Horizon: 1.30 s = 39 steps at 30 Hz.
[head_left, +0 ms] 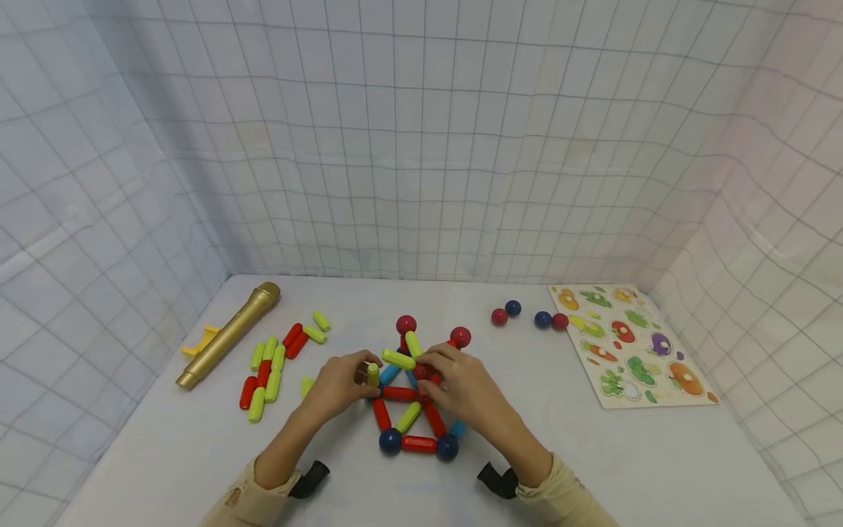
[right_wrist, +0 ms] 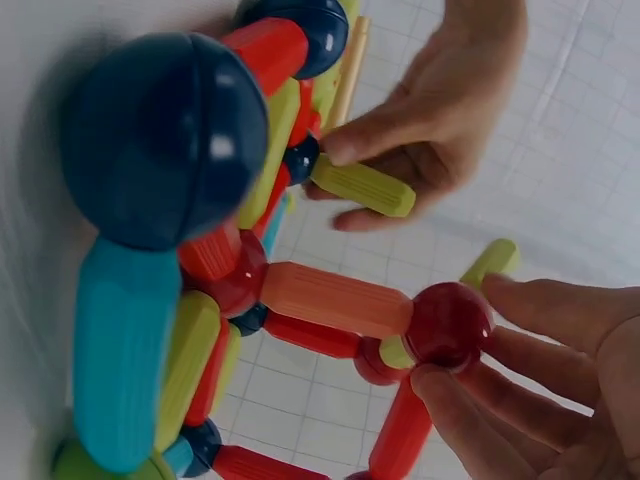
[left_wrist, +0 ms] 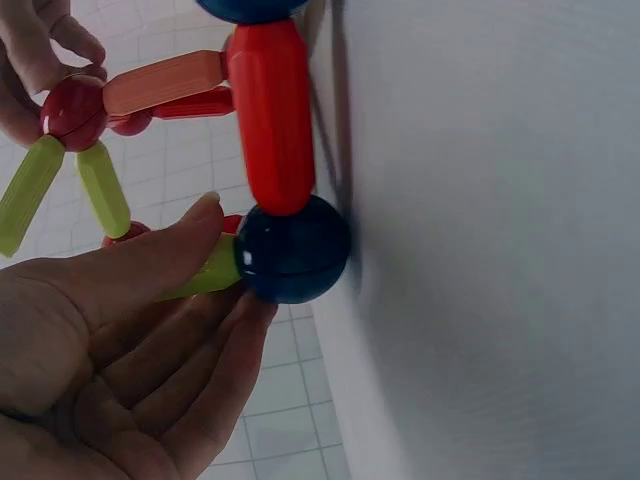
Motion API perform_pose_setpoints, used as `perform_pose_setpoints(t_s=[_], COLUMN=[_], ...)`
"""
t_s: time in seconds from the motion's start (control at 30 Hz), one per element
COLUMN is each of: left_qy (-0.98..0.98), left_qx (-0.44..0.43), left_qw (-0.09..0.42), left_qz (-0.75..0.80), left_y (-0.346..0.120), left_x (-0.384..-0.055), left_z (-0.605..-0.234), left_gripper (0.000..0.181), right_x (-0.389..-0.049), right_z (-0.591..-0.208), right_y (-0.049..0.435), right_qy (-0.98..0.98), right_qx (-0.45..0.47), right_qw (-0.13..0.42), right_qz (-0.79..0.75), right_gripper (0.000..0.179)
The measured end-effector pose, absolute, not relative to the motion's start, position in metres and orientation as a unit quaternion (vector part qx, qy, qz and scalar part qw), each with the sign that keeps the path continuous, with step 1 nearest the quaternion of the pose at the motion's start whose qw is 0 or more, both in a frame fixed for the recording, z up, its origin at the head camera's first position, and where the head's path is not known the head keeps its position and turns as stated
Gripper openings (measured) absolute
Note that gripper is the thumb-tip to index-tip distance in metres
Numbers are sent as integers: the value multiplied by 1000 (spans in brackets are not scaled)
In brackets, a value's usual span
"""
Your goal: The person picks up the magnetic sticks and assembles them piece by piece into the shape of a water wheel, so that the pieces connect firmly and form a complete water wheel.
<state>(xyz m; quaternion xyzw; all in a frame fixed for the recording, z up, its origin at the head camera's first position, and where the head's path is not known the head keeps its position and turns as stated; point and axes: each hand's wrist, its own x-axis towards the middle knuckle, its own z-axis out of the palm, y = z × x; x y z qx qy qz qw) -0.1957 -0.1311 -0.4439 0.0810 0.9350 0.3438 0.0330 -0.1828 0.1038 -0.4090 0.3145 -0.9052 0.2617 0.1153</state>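
A frame of magnetic rods and balls stands at the table's middle, with a dark blue ball (head_left: 391, 440) and a red rod (head_left: 418, 444) along its near edge. My left hand (head_left: 336, 384) pinches an upright yellow-green rod (right_wrist: 365, 187) between thumb and fingers; its lower end meets a blue ball (left_wrist: 293, 250). With thumb and fingertips, my right hand (head_left: 467, 384) grips a raised red ball (right_wrist: 448, 325) on top of an orange-red rod (right_wrist: 336, 298). Another yellow-green rod (head_left: 398, 359) juts from that ball toward my left hand. Red balls (head_left: 406, 324) top the frame's far side.
Loose red and yellow-green rods (head_left: 273, 386) lie to the left, beside a gold microphone (head_left: 230, 333) and a yellow piece (head_left: 200, 342). Loose red and blue balls (head_left: 543, 319) sit at back right, near a vegetable puzzle board (head_left: 599, 373). Grid-patterned cloth walls (head_left: 421, 146) surround the table.
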Motion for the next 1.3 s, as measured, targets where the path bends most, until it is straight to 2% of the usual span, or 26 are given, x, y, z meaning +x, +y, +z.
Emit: perform_pose_setpoints(t_s=[0.17,0.27,0.37,0.43,0.53,0.63,0.73,0.9,1.07,1.17,1.3], left_qy=[952,953,952,951,948,944,935,918,915,914,912], left_qx=[76,77,81,82,79,82,84,98,130,132,129], left_qw=[28,26,19,15,14,17,24,28,-4,-12,-5], left_qz=[295,290,294,298,307,321,344,384,381,382,389], left_y=[-131,-130,-128,-128,-129,-131,-134,-143,-146,-146,-147], left_x=[-194,-193,-192,-192,-192,-193,-194,-197,-198,-198,-198], left_z=[-448,-451,-452,-453,-454,-457,-458,-460,-462,-462,-461], left_gripper=[29,27,28,30,32,33,34,35,29,27,27], right_x=[-200,-228,-265,-286,-307,-316,-321,-325,-331,-330,-316], right_z=[-402,-406,-419,-430,-445,-454,-458,-462,-466,-463,-438], right_y=[118,136,155,166,177,182,184,185,191,192,181], right_qy=[-875,-872,-904,-932,-967,-983,-987,-988,-983,-972,-946], right_qx=[293,237,164,125,98,91,90,81,77,70,77], right_qw=[160,216,252,232,162,92,60,47,44,55,100], right_qz=[349,369,305,247,168,130,117,122,159,216,299], right_gripper=[26,19,17,18,21,21,18,26,27,28,33])
